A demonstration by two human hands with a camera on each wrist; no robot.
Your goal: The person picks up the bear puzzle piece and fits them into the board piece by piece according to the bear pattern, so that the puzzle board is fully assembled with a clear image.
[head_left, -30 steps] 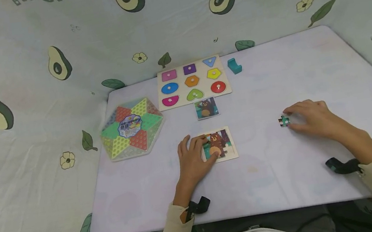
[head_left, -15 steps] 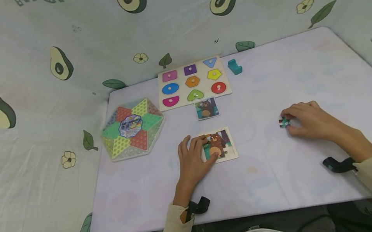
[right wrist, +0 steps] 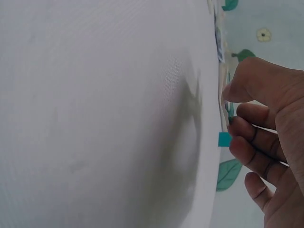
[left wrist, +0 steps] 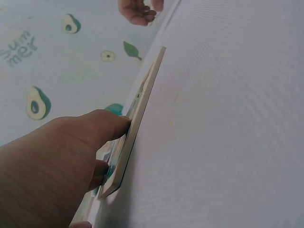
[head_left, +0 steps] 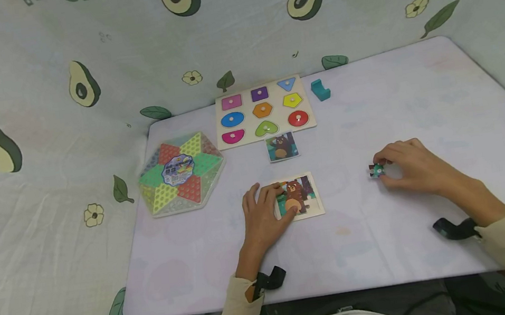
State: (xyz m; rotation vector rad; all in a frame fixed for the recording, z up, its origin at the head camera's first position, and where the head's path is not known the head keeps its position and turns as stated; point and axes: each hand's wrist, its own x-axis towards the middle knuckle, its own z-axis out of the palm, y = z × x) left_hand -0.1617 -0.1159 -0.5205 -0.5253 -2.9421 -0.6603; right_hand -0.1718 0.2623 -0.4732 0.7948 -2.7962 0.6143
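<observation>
A small wooden-framed jigsaw puzzle (head_left: pixel 313 192) with a brown bear lies on the table in front of me; its lower right corner shows bare backing. My left hand (head_left: pixel 262 217) rests on its left side, thumb and fingertips pressing the picture. The left wrist view shows the puzzle's pale edge (left wrist: pixel 135 130) with the thumb over it. To the right, my right hand (head_left: pixel 407 166) pinches a small green-and-brown jigsaw piece (head_left: pixel 376 170) between thumb and fingers, above a shadow on the cloth. In the right wrist view the other fingers (right wrist: pixel 259 154) curl loosely behind the pinch.
A bear picture card (head_left: pixel 282 146) lies beyond the puzzle, at the front edge of a wooden shape board (head_left: pixel 250 121) with knobbed pieces. A star-patterned hexagonal game board (head_left: pixel 182 175) is at the left. A teal block (head_left: pixel 320 90) stands at the back.
My right hand has moved slightly left across the table with the jigsaw piece pinched in it. The left hand stays on the puzzle.
</observation>
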